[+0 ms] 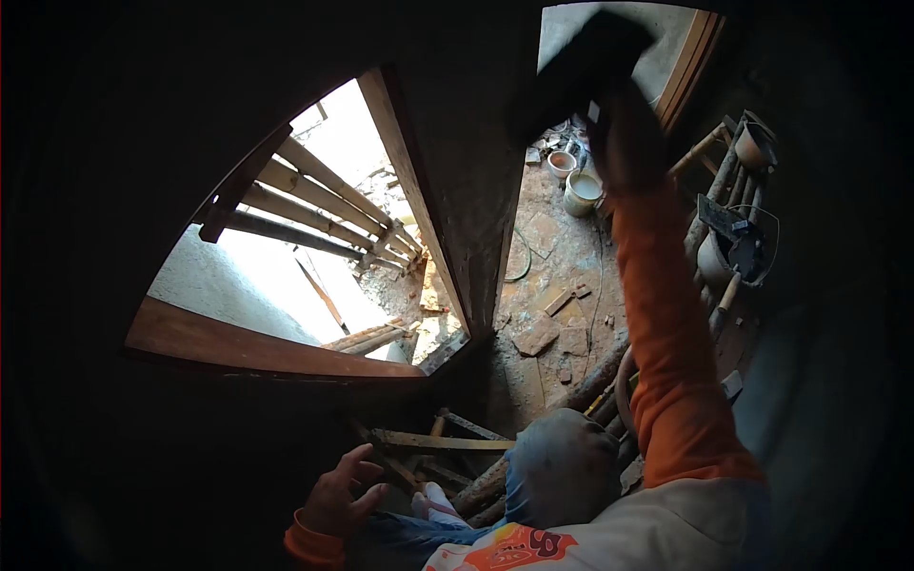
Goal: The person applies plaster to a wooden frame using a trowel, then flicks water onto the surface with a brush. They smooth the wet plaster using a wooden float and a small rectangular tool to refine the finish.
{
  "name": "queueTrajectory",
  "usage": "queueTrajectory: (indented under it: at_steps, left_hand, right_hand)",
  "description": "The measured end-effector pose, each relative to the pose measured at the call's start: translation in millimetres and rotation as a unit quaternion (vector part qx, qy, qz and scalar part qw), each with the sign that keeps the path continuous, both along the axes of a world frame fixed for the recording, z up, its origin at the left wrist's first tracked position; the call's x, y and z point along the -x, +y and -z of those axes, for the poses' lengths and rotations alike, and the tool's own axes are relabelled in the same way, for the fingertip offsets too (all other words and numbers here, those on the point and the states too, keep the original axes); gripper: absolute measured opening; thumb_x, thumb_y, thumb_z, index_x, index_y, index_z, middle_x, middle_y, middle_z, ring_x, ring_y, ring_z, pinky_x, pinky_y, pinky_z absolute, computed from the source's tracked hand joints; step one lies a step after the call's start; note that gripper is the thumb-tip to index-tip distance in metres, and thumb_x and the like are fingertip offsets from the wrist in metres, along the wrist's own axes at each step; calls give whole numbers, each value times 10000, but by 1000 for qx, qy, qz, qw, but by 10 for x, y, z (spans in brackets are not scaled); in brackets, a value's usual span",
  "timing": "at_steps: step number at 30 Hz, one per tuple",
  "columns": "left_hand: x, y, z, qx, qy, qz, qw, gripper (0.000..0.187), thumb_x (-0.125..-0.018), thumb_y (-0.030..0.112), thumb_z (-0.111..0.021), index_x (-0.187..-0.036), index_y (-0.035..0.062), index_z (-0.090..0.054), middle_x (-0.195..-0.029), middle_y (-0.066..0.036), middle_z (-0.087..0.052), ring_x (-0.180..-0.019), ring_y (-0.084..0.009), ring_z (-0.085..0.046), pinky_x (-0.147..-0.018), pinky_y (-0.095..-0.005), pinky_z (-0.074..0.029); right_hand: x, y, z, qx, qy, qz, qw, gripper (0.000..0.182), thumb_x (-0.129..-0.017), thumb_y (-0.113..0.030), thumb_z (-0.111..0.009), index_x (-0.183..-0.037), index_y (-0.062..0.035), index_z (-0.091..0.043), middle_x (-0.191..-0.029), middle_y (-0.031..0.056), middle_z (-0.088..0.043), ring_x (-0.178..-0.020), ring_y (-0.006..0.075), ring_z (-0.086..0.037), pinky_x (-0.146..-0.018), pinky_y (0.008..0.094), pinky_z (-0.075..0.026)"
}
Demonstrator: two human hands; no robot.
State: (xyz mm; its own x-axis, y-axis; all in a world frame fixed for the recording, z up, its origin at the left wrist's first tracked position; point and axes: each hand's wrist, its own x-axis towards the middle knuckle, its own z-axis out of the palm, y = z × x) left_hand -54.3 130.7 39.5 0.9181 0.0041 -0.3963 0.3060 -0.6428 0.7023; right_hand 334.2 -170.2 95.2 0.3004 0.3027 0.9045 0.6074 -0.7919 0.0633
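My right arm, in an orange sleeve, is raised toward the top of the head view. My right hand (632, 143), dark against the light, is closed around a plastering float (595, 67), seen as a dark rectangular slab near the wall (476, 124). Shadow hides the float's face and whether it touches the wall. Low on the left, my left hand (343, 493) is held out with its fingers apart and nothing in it. My bent knee (562, 462) is below, above wooden poles.
A barred window opening (324, 205) is on the left. Two buckets (582, 193) (562, 164) stand on the rubble-strewn floor (562, 285). At right, a black bucket (747, 252) with a trowel (724, 217) and a round bowl (755, 145) rest by wooden poles.
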Motion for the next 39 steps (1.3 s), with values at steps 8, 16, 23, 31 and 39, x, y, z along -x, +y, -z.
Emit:
queueTrajectory:
  at_steps: [8, 16, 23, 31, 39]
  left_hand:
    - [27, 24, -66, -12, 64, -31, 997, 575, -785, 174, -673, -1265, 7, -403, -971, -138, -667, -773, -258, -672, -681, -332, -533]
    - [69, -24, -130, 2, 67, -54, 996, 573, -783, 172, -676, -1265, 4, -414, -973, -140, -664, -765, -253, -671, -678, -320, -530]
    - [81, 16, -156, -5, 53, -40, 998, 577, -771, 166, -689, -1256, 6, -422, -953, -145, -663, -781, -259, -670, -680, -323, -526]
    - [105, 76, -38, 18, -24, 20, 999, 577, -770, 131, -692, -1264, 21, -415, -942, -149, -660, -780, -250, -675, -693, -330, -541]
    - [-68, 73, 140, 52, -46, 39, 997, 545, -782, 107, -677, -1249, 9, -416, -926, -141, -661, -791, -252, -674, -688, -330, -540]
  right_hand:
    - [219, 1142, 1647, -290, 253, -124, 915, 390, -738, -142, -678, -1077, -24, -526, -1024, 151, -557, -959, 280, -561, -820, 381, -465]
    - [1158, 1004, 2972, -477, 537, -222, 659, 312, -775, -108, -611, -1059, -9, -525, -932, 112, -597, -856, 263, -600, -725, 345, -497]
    - [51, 968, 3534, -701, 604, -275, 261, 390, -892, -465, -530, -1071, -121, -569, -924, 0, -621, -805, 163, -608, -702, 340, -506]
    - [-293, 988, 1544, -613, 460, -465, 443, 242, -911, -327, -527, -1023, -122, -589, -943, 67, -651, -840, 232, -636, -747, 385, -535]
    - [-706, 573, -1636, -370, 448, -702, 412, 192, -881, -161, -494, -1011, -32, -553, -944, 94, -626, -719, 225, -627, -657, 358, -545]
